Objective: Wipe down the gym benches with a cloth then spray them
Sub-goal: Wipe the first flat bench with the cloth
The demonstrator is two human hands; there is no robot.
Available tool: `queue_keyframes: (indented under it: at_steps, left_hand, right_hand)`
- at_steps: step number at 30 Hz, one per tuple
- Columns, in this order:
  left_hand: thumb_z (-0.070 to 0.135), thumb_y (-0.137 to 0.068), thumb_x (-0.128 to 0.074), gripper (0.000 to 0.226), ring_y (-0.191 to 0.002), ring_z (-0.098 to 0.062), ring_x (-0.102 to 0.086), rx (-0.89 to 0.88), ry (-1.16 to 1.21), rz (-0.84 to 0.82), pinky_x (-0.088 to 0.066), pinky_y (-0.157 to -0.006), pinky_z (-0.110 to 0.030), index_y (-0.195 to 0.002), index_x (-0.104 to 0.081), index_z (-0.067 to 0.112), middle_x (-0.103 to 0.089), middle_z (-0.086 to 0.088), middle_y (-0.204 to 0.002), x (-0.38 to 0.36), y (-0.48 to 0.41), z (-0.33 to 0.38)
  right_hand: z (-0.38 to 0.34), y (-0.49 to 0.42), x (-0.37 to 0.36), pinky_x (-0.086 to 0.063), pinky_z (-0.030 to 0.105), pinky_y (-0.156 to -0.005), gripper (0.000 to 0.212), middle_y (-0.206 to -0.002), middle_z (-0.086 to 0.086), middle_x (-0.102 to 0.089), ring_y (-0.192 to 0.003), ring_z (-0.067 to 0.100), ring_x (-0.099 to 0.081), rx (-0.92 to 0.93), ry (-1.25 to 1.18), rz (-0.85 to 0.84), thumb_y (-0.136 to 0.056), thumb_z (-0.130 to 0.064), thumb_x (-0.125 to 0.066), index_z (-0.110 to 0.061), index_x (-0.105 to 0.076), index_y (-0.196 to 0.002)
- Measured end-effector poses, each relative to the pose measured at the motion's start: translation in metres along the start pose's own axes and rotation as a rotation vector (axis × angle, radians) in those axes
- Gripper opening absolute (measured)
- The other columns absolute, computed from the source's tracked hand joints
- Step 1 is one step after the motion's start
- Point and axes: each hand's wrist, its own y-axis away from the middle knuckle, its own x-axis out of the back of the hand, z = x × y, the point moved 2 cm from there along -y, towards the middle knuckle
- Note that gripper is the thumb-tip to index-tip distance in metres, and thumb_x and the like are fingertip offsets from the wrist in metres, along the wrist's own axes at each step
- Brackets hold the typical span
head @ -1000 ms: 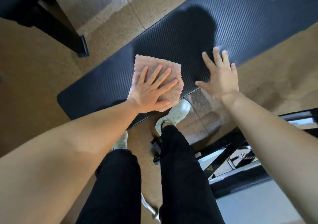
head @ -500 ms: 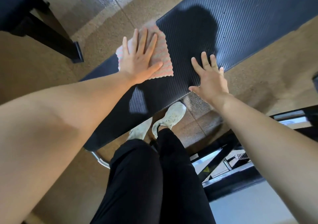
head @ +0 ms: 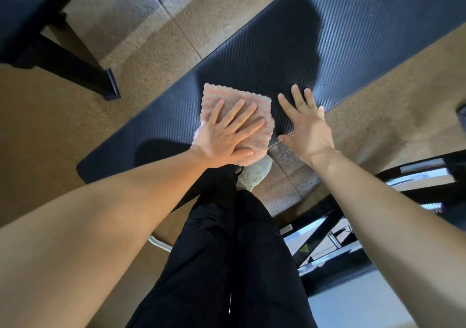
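A pink striped cloth (head: 228, 97) is pressed flat on the dark ribbed table (head: 353, 37) by the left hand (head: 224, 137), whose fingers (head: 240, 116) are held straight and spread across it. The cloth lies at the table's near edge, with its near corner slightly overhanging. The right hand (head: 309, 128) is placed just beside the cloth at the same edge, fingers (head: 297, 97) straight and spread, with nothing held; whether its palm touches the table cannot be told. Below the edge, a white shoe (head: 254, 174) and black trousers (head: 227, 252) are seen above the speckled brown floor (head: 201, 20).
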Motion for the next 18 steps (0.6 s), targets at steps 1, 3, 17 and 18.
queue_keyframes:
  at_steps: [1, 3, 17, 18]
  left_hand:
    - [0.075, -0.099, -0.015, 0.082, -0.158, -0.032, 0.013, 0.002, -0.025, 0.004, 0.004, -0.125, -0.063, -0.164, 0.011, 0.032, 0.014, -0.007, -0.173, 0.005, -0.006, -0.012]
    - [0.073, -0.1, -0.016, 0.08, -0.159, -0.033, 0.009, 0.08, -0.019, 0.024, 0.0, -0.124, -0.065, -0.164, 0.01, 0.033, 0.013, -0.008, -0.173, 0.02, -0.026, -0.039]
    - [0.067, -0.103, -0.019, 0.078, -0.158, -0.043, 0.001, 0.318, 0.095, 0.13, -0.006, -0.122, -0.07, -0.165, 0.0, 0.024, 0.001, -0.018, -0.172, 0.069, -0.119, -0.042]
    - [0.067, -0.103, -0.02, 0.078, -0.158, -0.043, 0.001, 0.308, 0.092, 0.132, -0.007, -0.121, -0.07, -0.166, 0.0, 0.024, 0.002, -0.017, -0.172, 0.068, -0.121, -0.033]
  right_hand:
    - [0.0, 0.0, 0.0, -0.014, 0.055, -0.125, 0.097, -0.17, -0.001, 0.009, -0.157, 0.025, 0.008, 0.001, -0.013, 0.009, -0.091, -0.041, -0.071, -0.033, -0.005, -0.162]
    - [0.003, 0.002, -0.003, -0.015, 0.056, -0.125, 0.096, -0.17, 0.0, 0.004, -0.157, 0.026, 0.005, 0.013, -0.025, 0.043, -0.09, -0.04, -0.072, -0.032, -0.01, -0.162]
    - [0.065, -0.001, 0.024, -0.04, 0.044, -0.115, 0.043, -0.146, 0.013, -0.054, -0.133, 0.032, -0.049, -0.069, -0.317, 0.451, -0.095, -0.013, -0.064, -0.006, -0.06, -0.138]
    - [0.075, -0.006, 0.03, -0.04, 0.045, -0.114, 0.045, -0.144, 0.014, -0.054, -0.131, 0.034, -0.05, -0.083, -0.293, 0.46, -0.095, -0.014, -0.064, -0.005, -0.058, -0.138]
